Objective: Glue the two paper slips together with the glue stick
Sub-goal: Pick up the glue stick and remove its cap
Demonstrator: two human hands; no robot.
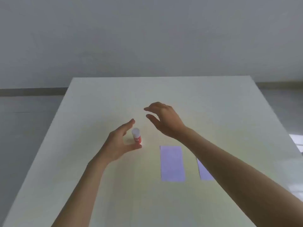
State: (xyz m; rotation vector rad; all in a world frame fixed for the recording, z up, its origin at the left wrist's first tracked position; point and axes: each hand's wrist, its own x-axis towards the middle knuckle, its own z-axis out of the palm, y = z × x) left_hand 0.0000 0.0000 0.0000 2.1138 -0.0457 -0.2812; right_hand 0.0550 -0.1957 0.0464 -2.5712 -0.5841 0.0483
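On the pale table (98, 185), furthest left, the left hand (117, 145) curves in a wide C, fingers above and thumb below, cupped around the glue stick (136, 135) without clearly gripping it — whether the thumb tip touches the tube's base cannot be told. The glue stick stands upright near the middle of the table, its long axis vertical, white cap up and red body down on the surface.

Just to the right and a little farther off, the right hand (164, 118) hovers above the table with fingers and thumb parted wide, holding nothing, its fingertips pointing left toward the space over the glue stick.

Nearer the person and to the right lie the two lilac paper slips, flat on the table and apart from each other. The left slip (172, 163) is wholly in view, its long axis running away from the person. The right slip (205, 172) lies the same way — the right forearm covers most of it.
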